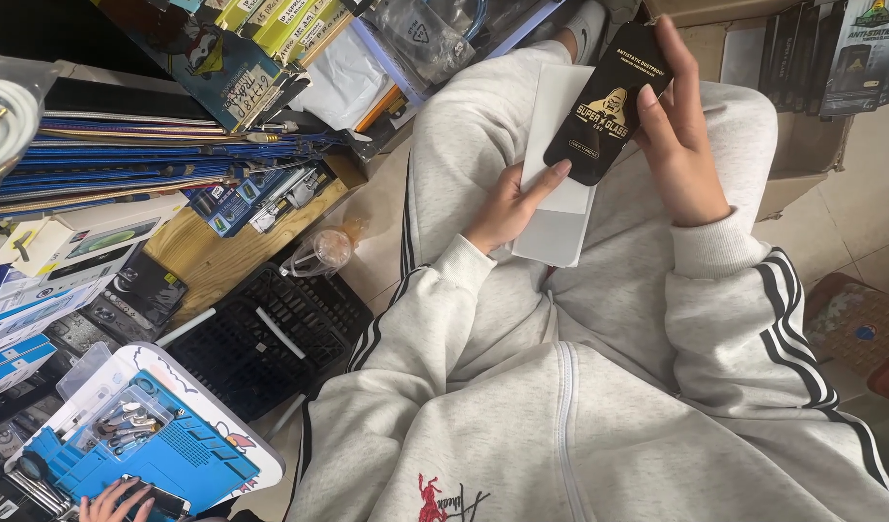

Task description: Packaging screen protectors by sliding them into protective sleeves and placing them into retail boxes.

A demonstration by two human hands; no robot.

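Both hands clamped on items: right hand [678, 145] gripped glossy black packet [607, 104], left hand [507, 208] pinched white sleeve [559, 184] on lap.

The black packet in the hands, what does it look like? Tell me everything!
The black packet is a flat, glossy, phone-shaped sleeve with rounded corners and gold and white print on its face. It looks like thin card or plastic. It is tilted, held over the person's lap. The right hand holds its right edge, fingers curled over the top. The left hand's fingertip touches its lower left edge. Under it lies a flat white sleeve, resting on the grey trousers.
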